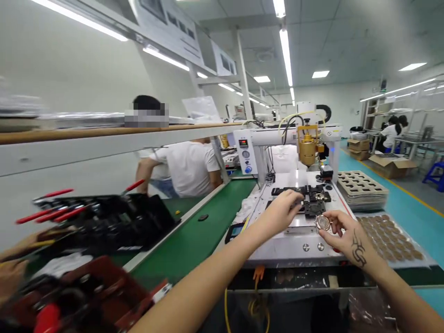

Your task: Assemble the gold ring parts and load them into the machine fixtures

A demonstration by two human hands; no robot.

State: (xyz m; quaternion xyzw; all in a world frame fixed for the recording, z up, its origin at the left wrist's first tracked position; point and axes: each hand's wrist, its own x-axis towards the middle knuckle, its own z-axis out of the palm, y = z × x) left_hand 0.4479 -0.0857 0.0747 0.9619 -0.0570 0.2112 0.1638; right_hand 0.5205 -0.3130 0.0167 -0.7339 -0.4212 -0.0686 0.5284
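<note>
My right hand [342, 231] holds a round copper-coloured metal part [323, 223] by its rim, between thumb and fingers. The part resembles a watch case and is raised in front of the machine's white bed [274, 231]. My left hand [285, 208] reaches over that bed, close to a black fixture [315, 208]. Its thumb and fingers look apart, with nothing visible between them, though the fingertips partly merge with the dark fixture. Over the back of the bed hangs the machine's brass-coloured head [308, 148].
Right of the machine are stacked beige trays [364, 185] and a sheet of round brown pieces [391, 238]. On the left runs a green conveyor belt [197, 231] with a small black piece [203, 217]. Red-handled tools [55, 210] and a co-worker's hand [12, 277] are farther left.
</note>
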